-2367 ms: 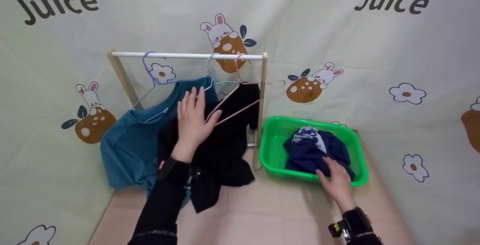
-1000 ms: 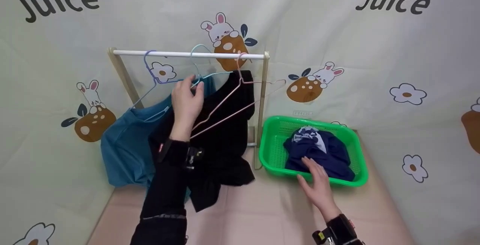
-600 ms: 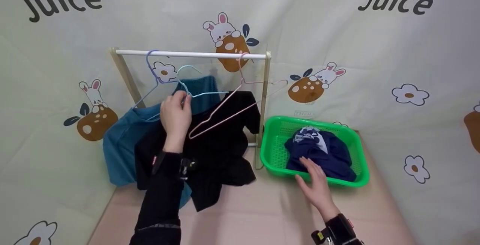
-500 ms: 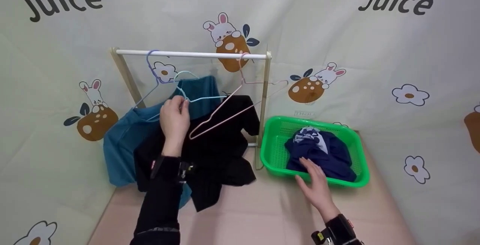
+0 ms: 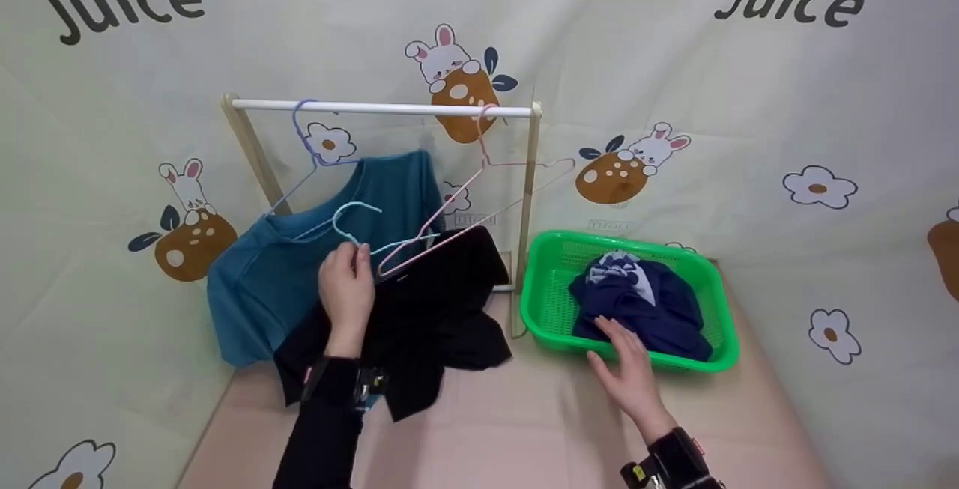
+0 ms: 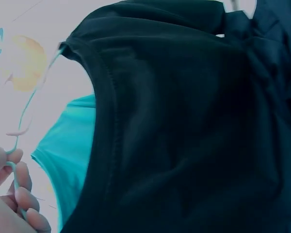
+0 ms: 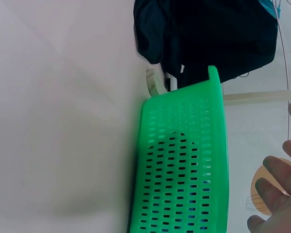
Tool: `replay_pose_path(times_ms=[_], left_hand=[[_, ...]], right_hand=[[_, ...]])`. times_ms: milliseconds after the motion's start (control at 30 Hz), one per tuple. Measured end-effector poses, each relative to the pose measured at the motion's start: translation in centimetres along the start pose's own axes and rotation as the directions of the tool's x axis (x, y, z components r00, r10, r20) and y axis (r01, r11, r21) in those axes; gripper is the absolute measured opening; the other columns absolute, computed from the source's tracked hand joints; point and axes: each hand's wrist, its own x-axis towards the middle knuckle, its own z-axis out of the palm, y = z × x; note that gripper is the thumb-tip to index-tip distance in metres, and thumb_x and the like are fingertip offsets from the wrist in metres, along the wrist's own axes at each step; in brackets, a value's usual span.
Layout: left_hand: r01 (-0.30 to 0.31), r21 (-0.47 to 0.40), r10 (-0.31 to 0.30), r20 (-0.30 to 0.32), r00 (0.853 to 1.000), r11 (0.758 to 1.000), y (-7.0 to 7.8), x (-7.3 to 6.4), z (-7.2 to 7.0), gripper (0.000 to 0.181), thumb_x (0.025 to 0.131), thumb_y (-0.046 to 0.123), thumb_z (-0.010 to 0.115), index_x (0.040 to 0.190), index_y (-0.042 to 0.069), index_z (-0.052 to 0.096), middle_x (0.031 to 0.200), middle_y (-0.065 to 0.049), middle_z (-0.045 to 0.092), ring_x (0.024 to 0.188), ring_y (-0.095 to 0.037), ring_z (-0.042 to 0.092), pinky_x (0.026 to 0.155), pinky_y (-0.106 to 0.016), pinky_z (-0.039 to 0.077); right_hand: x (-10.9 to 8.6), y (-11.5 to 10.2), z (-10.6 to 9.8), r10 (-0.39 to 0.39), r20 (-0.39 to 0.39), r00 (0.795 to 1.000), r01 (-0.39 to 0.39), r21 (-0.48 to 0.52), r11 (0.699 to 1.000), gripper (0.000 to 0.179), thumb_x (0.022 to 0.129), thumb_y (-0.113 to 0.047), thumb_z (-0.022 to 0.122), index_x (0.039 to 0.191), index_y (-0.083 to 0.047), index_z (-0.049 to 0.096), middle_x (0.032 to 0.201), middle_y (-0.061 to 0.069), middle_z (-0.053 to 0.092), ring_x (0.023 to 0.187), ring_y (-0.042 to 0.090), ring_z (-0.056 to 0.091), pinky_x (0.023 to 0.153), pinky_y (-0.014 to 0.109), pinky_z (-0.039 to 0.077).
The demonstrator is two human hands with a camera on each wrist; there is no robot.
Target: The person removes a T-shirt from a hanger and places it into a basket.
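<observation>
My left hand (image 5: 347, 288) grips a light-blue hanger (image 5: 351, 224) just below its hook, in front of the rack and well under its bar. A black T-shirt (image 5: 442, 309) hangs on this hanger, its lower part spreading over the tabletop. In the left wrist view the fingers curl round the hanger's neck (image 6: 15, 182), and the shirt's neckline (image 6: 104, 111) fills the middle. My right hand (image 5: 628, 375), fingers spread and relaxed, hovers at the near rim of a green basket (image 5: 543, 309). Inside the basket lies a bunched navy garment (image 5: 637, 302) with a white print.
A white bar (image 5: 382, 108) on wooden posts carries a purple hanger (image 5: 303, 146) with a teal shirt (image 5: 300, 287), and a bare pink hanger (image 5: 483, 167) at the right. The pink hanger overlaps the black shirt in the head view. A printed curtain (image 5: 749, 114) stands behind.
My left hand has taken the light-blue hanger with the black T-shirt off the bar and lowered it toward me. My right hand has shifted slightly left along the basket's near rim.
</observation>
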Motion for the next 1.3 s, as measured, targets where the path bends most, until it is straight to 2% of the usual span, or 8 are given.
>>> replay_pose_path(times_ms=[367, 467, 567, 733, 900, 1133, 1300], left_hand=[[-0.110, -0.096, 0.099, -0.109, 0.989, 0.989, -3.4, -4.3, 0.5, 0.027, 0.096, 0.006, 0.060, 0.072, 0.002, 0.050, 0.066, -0.010, 0.043, 0.064, -0.032, 0.045, 0.066, -0.043, 0.033], [-0.138, -0.121, 0.124, -0.119, 0.985, 0.983, -3.9, -5.5, 0.7, 0.028, 0.095, 0.004, 0.060, 0.070, 0.002, 0.048, 0.066, -0.009, 0.041, 0.063, -0.031, 0.043, 0.066, -0.041, 0.031], [-0.193, -0.137, 0.178, -0.115, 0.977, 0.972, -4.0, -6.7, 0.9, 0.026, 0.094, 0.002, 0.061, 0.071, 0.002, 0.048, 0.067, -0.010, 0.043, 0.063, -0.030, 0.043, 0.066, -0.042, 0.032], [-0.291, -0.150, 0.280, -0.092, 0.956, 0.945, -3.7, -8.7, 1.6, 0.021, 0.089, 0.002, 0.064, 0.072, 0.003, 0.052, 0.069, -0.008, 0.048, 0.064, -0.029, 0.045, 0.066, -0.041, 0.034], [-0.374, -0.140, 0.365, -0.085, 0.927, 0.917, -2.9, -10.5, 2.2, 0.018, 0.086, 0.002, 0.066, 0.073, 0.006, 0.055, 0.070, -0.005, 0.051, 0.062, -0.026, 0.046, 0.061, -0.039, 0.035], [-0.455, -0.136, 0.443, -0.111, 0.890, 0.880, -1.4, -11.7, 2.4, 0.030, 0.099, 0.024, 0.058, 0.074, 0.007, 0.057, 0.070, -0.004, 0.053, 0.061, -0.026, 0.047, 0.059, -0.039, 0.036], [-0.505, -0.198, 0.492, -0.115, 0.863, 0.840, 0.0, -12.1, 2.4, 0.025, 0.096, 0.019, 0.061, 0.075, 0.008, 0.057, 0.071, -0.002, 0.052, 0.061, -0.023, 0.045, 0.059, -0.037, 0.036]], right_hand=[[0.5, -0.4, 0.2, 0.000, 0.033, 0.999, 0.000, 0.006, 1.000, 0.052, 0.083, -0.004, 0.076, 0.131, 0.004, 0.058, 0.133, 0.022, 0.058, 0.126, 0.048, 0.047, 0.103, 0.062, 0.031], [0.7, -0.6, 0.4, -0.003, 0.036, 0.999, 0.003, 0.005, 1.000, 0.053, 0.083, -0.005, 0.076, 0.132, 0.003, 0.058, 0.133, 0.021, 0.058, 0.127, 0.046, 0.047, 0.103, 0.061, 0.032], [0.8, -0.8, 0.6, -0.013, 0.039, 0.999, 0.013, 0.004, 1.000, 0.053, 0.084, -0.006, 0.075, 0.132, 0.003, 0.058, 0.134, 0.020, 0.059, 0.127, 0.046, 0.047, 0.103, 0.058, 0.033], [1.3, -1.4, 1.6, -0.055, 0.036, 0.998, 0.054, 0.014, 0.998, 0.054, 0.083, -0.007, 0.075, 0.133, 0.003, 0.057, 0.133, 0.020, 0.059, 0.126, 0.047, 0.048, 0.102, 0.056, 0.034], [1.8, -2.2, 3.0, -0.113, 0.057, 0.992, 0.111, 0.027, 0.993, 0.057, 0.081, -0.005, 0.076, 0.134, 0.004, 0.056, 0.135, 0.020, 0.057, 0.126, 0.046, 0.047, 0.101, 0.057, 0.036], [2.1, -3.7, 4.4, -0.118, 0.195, 0.974, 0.114, 0.028, 0.993, 0.068, 0.087, -0.020, 0.075, 0.146, -0.002, 0.046, 0.150, 0.020, 0.043, 0.136, 0.041, 0.038, 0.104, 0.061, 0.035], [2.5, -4.6, 5.1, -0.148, 0.226, 0.963, 0.147, 0.018, 0.989, 0.073, 0.089, -0.028, 0.074, 0.150, -0.005, 0.041, 0.152, 0.019, 0.041, 0.138, 0.041, 0.036, 0.107, 0.062, 0.030]])
